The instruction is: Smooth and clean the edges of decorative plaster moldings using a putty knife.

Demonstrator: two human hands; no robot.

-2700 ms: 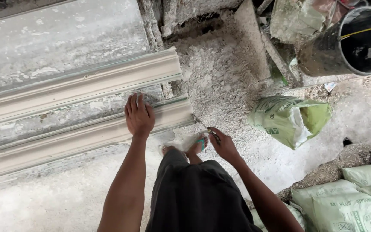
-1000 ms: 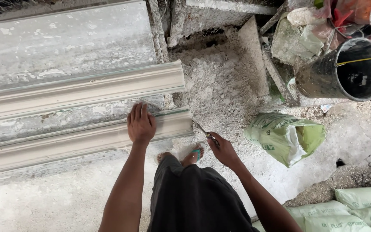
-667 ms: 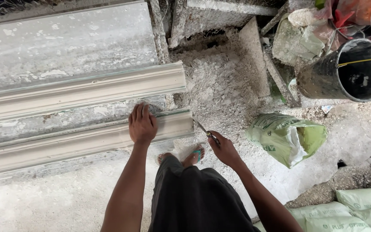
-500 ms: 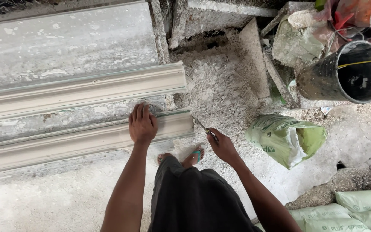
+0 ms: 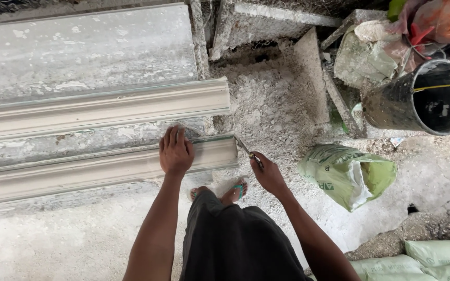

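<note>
Two long pale moulded plaster strips lie side by side on a dusty slab. My left hand (image 5: 175,152) presses flat on top of the nearer strip (image 5: 79,174), close to its right end. My right hand (image 5: 267,174) is closed around a thin metal tool (image 5: 246,149) whose tip touches the end face of that same strip. The farther strip (image 5: 105,106) lies untouched above it. My feet in green sandals (image 5: 234,192) stand just below the strip's end.
A black bucket (image 5: 417,99) stands at the right. A green sack (image 5: 347,174) lies on the floor beside it, more green sacks (image 5: 433,257) at the bottom right. A heap of grey powder (image 5: 272,104) and rubble fills the area past the strip ends.
My right hand has brought the tool up from near my foot to the strip's end. My left hand has stayed pressed on the nearer strip. The view has shifted slightly.
</note>
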